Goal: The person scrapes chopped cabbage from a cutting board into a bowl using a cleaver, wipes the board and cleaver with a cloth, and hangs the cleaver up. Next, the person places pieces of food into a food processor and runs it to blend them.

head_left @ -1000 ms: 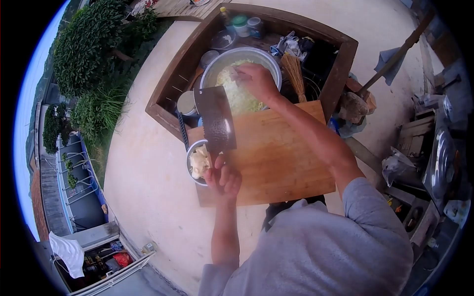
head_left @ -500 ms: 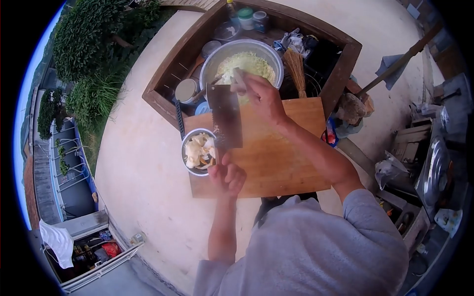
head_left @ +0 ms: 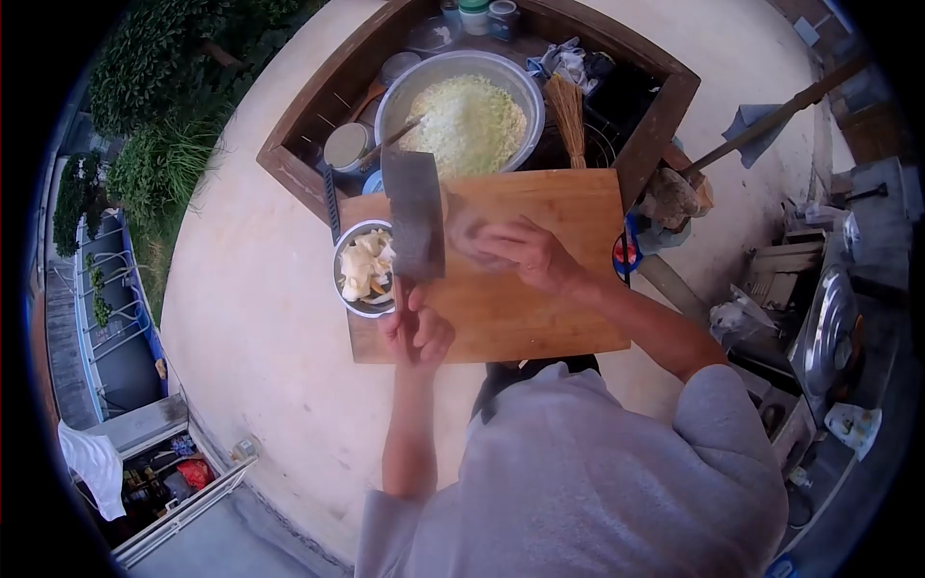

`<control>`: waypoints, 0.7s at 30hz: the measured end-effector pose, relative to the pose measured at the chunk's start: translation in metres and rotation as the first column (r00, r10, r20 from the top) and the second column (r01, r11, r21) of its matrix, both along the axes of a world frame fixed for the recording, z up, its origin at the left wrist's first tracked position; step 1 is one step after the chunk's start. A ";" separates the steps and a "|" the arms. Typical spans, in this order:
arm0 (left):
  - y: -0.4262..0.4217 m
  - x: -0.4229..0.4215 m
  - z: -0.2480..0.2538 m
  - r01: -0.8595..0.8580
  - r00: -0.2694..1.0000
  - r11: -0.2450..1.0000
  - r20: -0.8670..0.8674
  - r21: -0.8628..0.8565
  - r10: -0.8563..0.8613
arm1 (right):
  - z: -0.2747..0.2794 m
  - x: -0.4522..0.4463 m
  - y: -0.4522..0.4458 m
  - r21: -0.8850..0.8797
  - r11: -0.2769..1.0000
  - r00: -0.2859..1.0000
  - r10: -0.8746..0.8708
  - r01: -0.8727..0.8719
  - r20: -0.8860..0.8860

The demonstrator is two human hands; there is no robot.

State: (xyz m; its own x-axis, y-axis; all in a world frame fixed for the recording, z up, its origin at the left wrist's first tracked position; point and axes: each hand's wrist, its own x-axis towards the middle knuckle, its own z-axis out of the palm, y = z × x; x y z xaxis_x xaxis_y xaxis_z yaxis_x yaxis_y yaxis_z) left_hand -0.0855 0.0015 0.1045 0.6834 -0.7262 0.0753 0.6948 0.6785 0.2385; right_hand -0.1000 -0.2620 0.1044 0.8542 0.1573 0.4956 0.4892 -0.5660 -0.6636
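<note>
My left hand (head_left: pixel 419 335) is closed around the handle of a cleaver (head_left: pixel 416 214). The broad dark blade points away from me over the left part of a wooden cutting board (head_left: pixel 540 323). My right hand (head_left: pixel 525 252) is over the board just right of the blade, fingers stretched toward it and blurred at the tips; I see nothing in it. Beside the blade, a small metal bowl (head_left: pixel 339 281) holds pale chunks (head_left: pixel 366 265). Beyond the board is a large metal basin (head_left: pixel 535 101) of finely chopped pale-green vegetable (head_left: pixel 472 120), with a utensil handle sticking out.
The basin stands in a brown wood-framed table (head_left: pixel 289 120), along with jars, a straw whisk broom (head_left: pixel 567 120) and cloths (head_left: pixel 568 63). A lidded container (head_left: pixel 347 146) sits left of the basin. A metal lid (head_left: pixel 827 313) and clutter lie at the right.
My right hand has moved from the cleaver's far end by the basin back toward me, over the board. The cleaver stays in my left hand. The whole view has shifted slightly.
</note>
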 end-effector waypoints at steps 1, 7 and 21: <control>0.007 -0.001 0.003 -0.005 1.000 1.000 0.029 0.024 0.004 | -0.005 -0.034 -0.001 -0.028 0.997 0.995 0.065 -0.068 -0.079; 0.060 -0.028 0.013 -0.058 0.998 0.995 0.018 0.082 0.056 | -0.064 -0.206 -0.054 -0.204 0.966 0.949 0.091 -0.157 -0.301; 0.048 -0.050 0.032 -0.068 0.989 0.978 0.139 0.196 0.041 | -0.109 0.187 -0.057 0.100 0.822 0.827 -0.553 0.561 -0.097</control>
State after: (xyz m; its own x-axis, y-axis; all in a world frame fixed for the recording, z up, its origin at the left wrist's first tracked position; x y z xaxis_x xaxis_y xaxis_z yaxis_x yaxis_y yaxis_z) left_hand -0.1351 0.0492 0.1364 0.7160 -0.6976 0.0255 0.6107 0.6437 0.4611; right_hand 0.0872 -0.3194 -0.0042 0.8069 -0.4115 0.4238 0.0713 -0.6444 -0.7613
